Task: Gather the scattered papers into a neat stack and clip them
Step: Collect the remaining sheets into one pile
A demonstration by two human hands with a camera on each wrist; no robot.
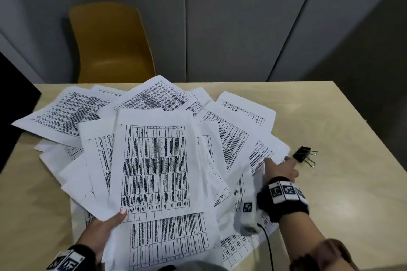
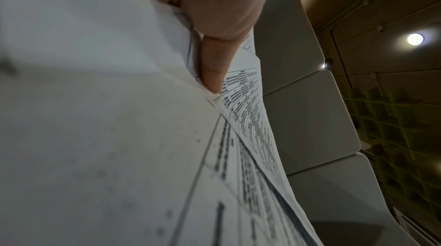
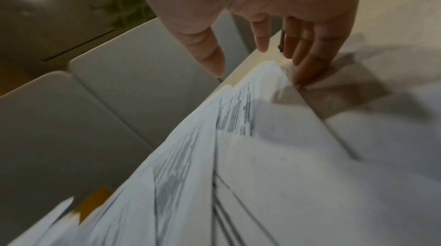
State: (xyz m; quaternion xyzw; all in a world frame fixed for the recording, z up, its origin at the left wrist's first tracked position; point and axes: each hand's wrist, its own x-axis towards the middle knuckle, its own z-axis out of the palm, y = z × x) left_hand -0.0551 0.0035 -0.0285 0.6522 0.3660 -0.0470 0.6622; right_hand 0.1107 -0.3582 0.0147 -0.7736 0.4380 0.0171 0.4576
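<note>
Several printed sheets with tables lie fanned over the wooden table [image 1: 330, 116]. My left hand [image 1: 110, 224] pinches a bundle of papers [image 1: 156, 167] at its near corner, thumb on top; the left wrist view shows the thumb [image 2: 212, 73] pressed on the sheets [image 2: 95, 118]. My right hand [image 1: 280, 168] reaches out with straight fingers over the right edge of the spread papers [image 1: 259, 154]; in the right wrist view its fingertips [image 3: 303, 78] touch a sheet's edge [image 3: 274, 137]. A black binder clip [image 1: 305, 154] lies on the table just beyond that hand.
A yellow chair [image 1: 110, 44] stands behind the table's far edge, in front of grey wall panels. A dark object [image 1: 15, 112] sits at the left edge. Bare tabletop lies right of the binder clip. A black cable [image 1: 269, 246] hangs from my right wrist.
</note>
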